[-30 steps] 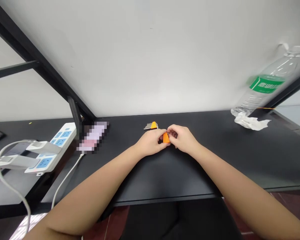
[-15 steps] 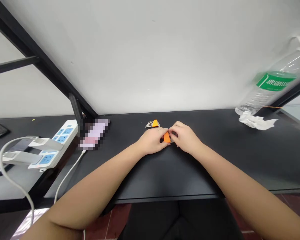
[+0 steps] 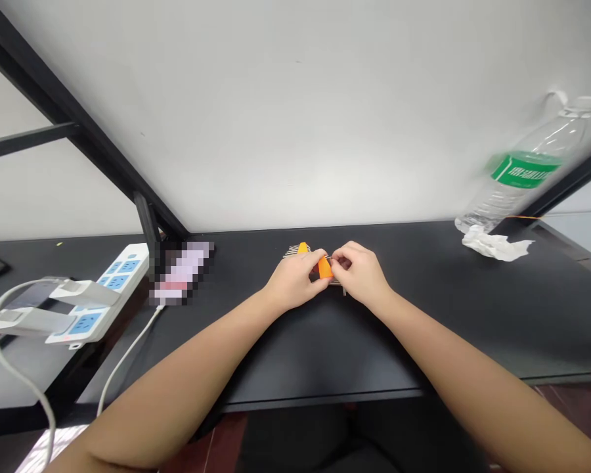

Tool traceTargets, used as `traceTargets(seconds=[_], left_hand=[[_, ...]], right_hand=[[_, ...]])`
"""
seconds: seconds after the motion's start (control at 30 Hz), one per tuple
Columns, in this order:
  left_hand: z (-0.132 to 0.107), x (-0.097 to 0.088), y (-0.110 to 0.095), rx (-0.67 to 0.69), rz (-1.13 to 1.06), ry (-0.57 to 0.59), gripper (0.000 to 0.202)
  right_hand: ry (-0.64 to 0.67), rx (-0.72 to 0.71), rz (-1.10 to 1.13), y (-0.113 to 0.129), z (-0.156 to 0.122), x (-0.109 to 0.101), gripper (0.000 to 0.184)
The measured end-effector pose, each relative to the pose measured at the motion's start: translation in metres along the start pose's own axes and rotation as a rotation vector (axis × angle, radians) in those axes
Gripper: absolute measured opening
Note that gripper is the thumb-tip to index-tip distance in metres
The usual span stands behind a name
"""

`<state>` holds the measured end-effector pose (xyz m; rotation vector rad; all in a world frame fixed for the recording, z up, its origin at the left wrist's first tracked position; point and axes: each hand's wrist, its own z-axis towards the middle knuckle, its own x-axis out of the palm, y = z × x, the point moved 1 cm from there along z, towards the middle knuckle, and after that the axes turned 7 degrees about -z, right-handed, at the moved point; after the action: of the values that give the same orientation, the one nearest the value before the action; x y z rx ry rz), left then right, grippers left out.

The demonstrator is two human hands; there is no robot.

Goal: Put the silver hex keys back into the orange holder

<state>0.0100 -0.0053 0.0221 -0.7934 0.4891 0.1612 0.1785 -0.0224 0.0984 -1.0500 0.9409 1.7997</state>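
Both my hands meet over the middle of the black table [image 3: 473,315]. My left hand [image 3: 295,282] grips a small orange holder of metal hex keys [image 3: 325,267]. My right hand [image 3: 362,274] pinches the metal keys that stick out of that holder on its right side; a thin key end pokes down below the fingers. A second orange holder with several metal keys [image 3: 299,249] lies on the table just behind my left hand, untouched.
A white power strip [image 3: 101,295] with plugged-in chargers and white cables sits at the left. A blurred pink object [image 3: 182,270] lies beside a black frame post. At the far right stand a clear water bottle [image 3: 519,174] and crumpled tissue [image 3: 495,244].
Both hands stay closed on the orange holder. They have shifted slightly toward the second holder, and the fingers have worked at the keys. The view itself has wobbled a little.
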Motion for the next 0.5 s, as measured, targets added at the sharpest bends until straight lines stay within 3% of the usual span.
traceTargets(seconds=[0.13,0.27,0.5], left_hand=[[0.0,0.001,0.009,-0.032,0.042,0.045,0.033],[0.001,-0.005,0.018,-0.034,0.078,0.1,0.039],[0.002,-0.011,0.028,-0.105,-0.029,0.054,0.045]], right_hand=[[0.035,0.066,-0.006,-0.004,0.004,-0.005,0.01],[0.08,0.23,-0.096,-0.016,0.01,-0.018,0.014],[0.511,0.318,-0.363,-0.029,0.012,-0.033,0.013]])
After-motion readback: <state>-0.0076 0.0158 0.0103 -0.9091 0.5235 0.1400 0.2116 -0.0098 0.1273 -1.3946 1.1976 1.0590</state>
